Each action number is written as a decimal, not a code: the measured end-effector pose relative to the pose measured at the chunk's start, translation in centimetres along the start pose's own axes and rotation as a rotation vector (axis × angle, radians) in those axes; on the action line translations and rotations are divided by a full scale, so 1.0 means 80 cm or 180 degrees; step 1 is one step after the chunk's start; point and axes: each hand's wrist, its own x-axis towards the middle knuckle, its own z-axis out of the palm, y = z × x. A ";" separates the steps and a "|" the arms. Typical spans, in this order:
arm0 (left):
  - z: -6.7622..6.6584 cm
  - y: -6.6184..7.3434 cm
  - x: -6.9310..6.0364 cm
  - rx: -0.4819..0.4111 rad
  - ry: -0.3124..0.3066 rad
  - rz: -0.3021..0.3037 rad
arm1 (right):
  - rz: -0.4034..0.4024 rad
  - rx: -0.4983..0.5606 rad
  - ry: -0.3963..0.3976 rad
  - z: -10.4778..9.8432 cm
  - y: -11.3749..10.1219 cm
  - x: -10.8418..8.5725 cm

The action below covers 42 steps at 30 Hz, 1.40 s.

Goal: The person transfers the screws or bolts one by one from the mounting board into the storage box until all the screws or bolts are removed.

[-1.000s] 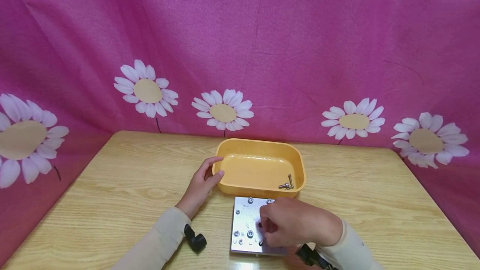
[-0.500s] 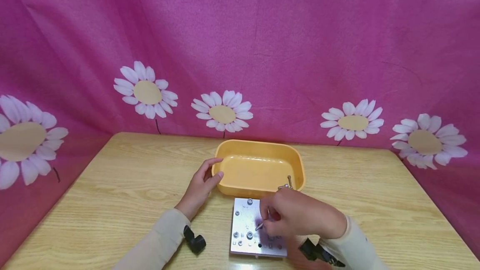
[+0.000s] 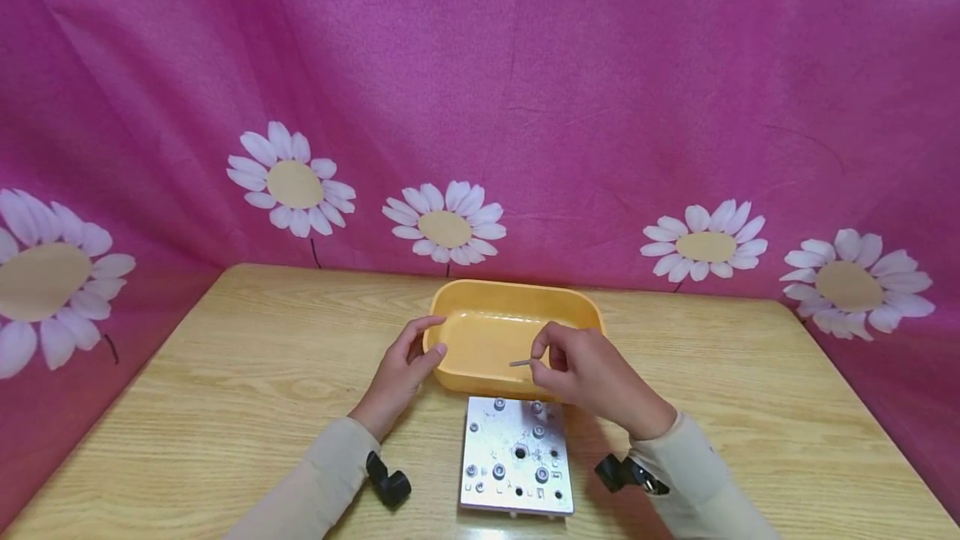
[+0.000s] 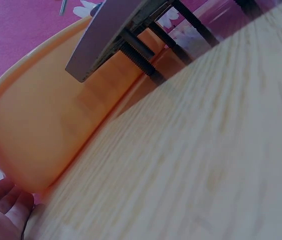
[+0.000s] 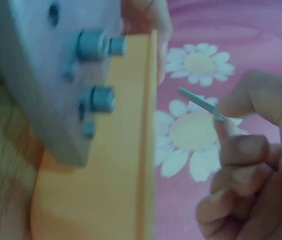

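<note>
My right hand (image 3: 600, 377) pinches a thin metal screw (image 3: 521, 362) between thumb and forefinger, above the right part of a yellow plastic bin (image 3: 487, 375). In the right wrist view, the screw's slim shank (image 5: 196, 100) sticks out past the fingertips; a head cannot be made out. My left hand (image 3: 401, 369) holds the bin's left end, with thumb and forefinger at the rim. In front of the bin is a metal plate (image 3: 502, 440) with several socket head screws in it and several open holes. Threaded shanks (image 4: 138, 60) stick out beneath the plate in the left wrist view.
The wooden table (image 3: 262, 357) extends to both sides of the bin. A pink cloth (image 3: 570, 107) with white daisies hangs behind it. Black camera mounts (image 3: 388, 482) sit at both wrists.
My right hand has drawn the thin screw out of the plate's front part and carried it up and away over the bin. It now hides the loose screws there. My left hand stays put.
</note>
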 end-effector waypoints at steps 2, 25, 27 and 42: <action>0.000 0.001 0.000 0.0007 0.0009 -0.0003 | 0.0063 0.0000 0.0146 0.001 0.007 0.005; 0.000 -0.040 0.021 -0.0052 0.0097 0.0037 | 0.0335 -0.0174 0.0626 0.033 0.070 0.035; -0.001 -0.042 0.022 -0.0040 0.0101 0.0059 | 0.0369 -0.0276 0.0610 0.034 0.070 0.036; 0.000 -0.031 0.017 -0.0067 0.0059 0.0007 | 0.0585 -0.0459 0.0479 0.036 0.068 0.034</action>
